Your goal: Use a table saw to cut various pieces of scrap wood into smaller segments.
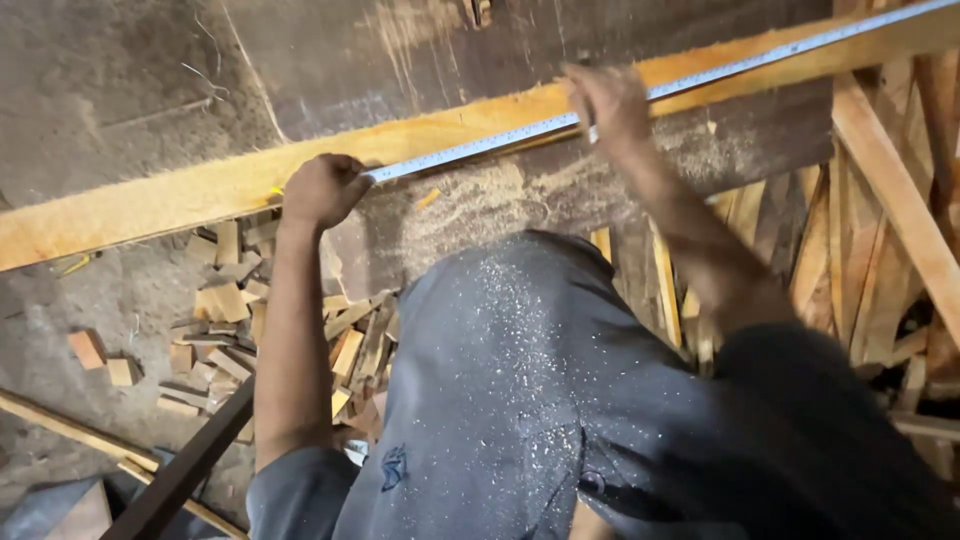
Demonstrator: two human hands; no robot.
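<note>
A long pale wooden plank (pixel 150 205) runs slantwise across a dark workbench (pixel 350 60). A silver tape measure blade (pixel 480 148) lies stretched along the plank's near edge. My left hand (pixel 320 190) is closed on the tape's case end, pressing it on the plank. My right hand (pixel 612 100), blurred, rests on the tape farther right, fingers pinched against it. My grey, sawdust-flecked clothing (pixel 500 380) fills the lower middle.
A heap of small wood offcuts (pixel 230 320) lies on the floor below the plank. Long timber strips (pixel 890 200) are stacked at the right. A dark bar (pixel 190 465) and thin slats (pixel 70 430) cross the lower left. Sawdust (pixel 480 200) covers the bench.
</note>
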